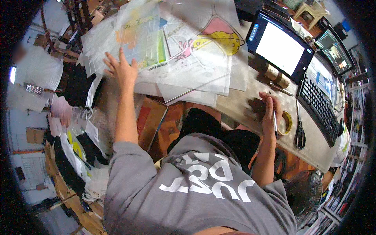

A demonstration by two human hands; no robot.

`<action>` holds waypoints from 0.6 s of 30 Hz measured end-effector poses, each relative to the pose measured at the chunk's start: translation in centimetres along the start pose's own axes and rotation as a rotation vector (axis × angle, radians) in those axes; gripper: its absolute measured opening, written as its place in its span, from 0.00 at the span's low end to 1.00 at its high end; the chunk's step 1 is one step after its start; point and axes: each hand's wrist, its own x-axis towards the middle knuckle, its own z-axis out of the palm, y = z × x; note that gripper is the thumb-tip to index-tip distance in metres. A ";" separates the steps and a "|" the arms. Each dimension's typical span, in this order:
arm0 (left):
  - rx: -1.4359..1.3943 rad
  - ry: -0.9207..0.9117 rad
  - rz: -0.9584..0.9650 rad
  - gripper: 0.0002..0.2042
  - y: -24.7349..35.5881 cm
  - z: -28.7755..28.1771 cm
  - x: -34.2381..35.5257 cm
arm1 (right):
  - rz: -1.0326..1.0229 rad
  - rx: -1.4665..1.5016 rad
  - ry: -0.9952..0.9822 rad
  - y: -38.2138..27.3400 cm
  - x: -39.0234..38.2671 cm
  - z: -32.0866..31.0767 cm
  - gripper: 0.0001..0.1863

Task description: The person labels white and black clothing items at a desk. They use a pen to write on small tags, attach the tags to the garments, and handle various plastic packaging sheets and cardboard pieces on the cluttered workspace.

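My left hand [122, 70] has its fingers spread at the left part of a pile of translucent sheets [203, 76] printed with colourful drawings; whether it touches them I cannot tell. My right hand [268, 113] is closed around a white pen [275, 123] near the desk's front. Beside it lie a yellow tape roll [289, 121] and black-handled scissors [300, 137]. A tablet [280, 43] with a mostly white screen stands behind, above a brown roll [276, 74].
A black keyboard [317, 109] and a second screen [333, 51] are at the right of the desk [243, 109]. Bags and cloth [84, 156] crowd the left side. A fan [303, 196] is at lower right, and a plastic stool [309, 11] stands at the back.
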 end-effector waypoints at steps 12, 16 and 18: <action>-0.876 -0.464 0.429 0.20 9.2 1.9 -4.7 | -0.017 -0.022 -0.042 0.4 0.2 0.1 0.12; -1.101 -0.403 -0.145 0.17 4.7 1.3 -1.1 | -0.047 -0.048 -0.029 1.0 0.2 0.1 0.12; -1.222 -0.259 -0.161 0.17 5.1 -1.6 -0.8 | -0.009 -0.116 -0.034 -0.2 0.3 0.5 0.11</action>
